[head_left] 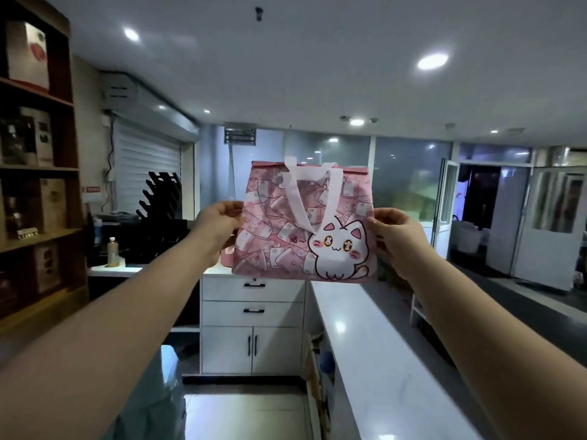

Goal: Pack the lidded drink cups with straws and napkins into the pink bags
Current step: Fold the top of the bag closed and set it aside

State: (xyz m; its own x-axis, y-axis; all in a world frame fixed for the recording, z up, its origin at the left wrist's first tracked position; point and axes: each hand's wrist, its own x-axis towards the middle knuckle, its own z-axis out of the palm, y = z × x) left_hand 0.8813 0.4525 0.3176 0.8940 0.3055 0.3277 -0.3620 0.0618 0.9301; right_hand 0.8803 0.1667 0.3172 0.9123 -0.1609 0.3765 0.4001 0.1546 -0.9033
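Note:
A flat pink bag (pixel 279 236) with a white cartoon cat and pale pink handles hangs in the air in front of me, at arm's length. My left hand (pixel 219 227) pinches its left edge. My right hand (pixel 394 236) pinches its right edge. The bag is held upright, with its top edge level and the handles drooping over the front. A bit of another pink bag (pixel 227 257) shows behind its lower left corner on the counter. No cups, straws or napkins are in view.
A white counter (pixel 374 350) runs along my right. Ahead stands a white cabinet with drawers (pixel 254 309). A bottle (pixel 112 250) and a black rack (pixel 162 198) sit on the far left counter. Wooden shelves (pixel 35 173) rise at the left.

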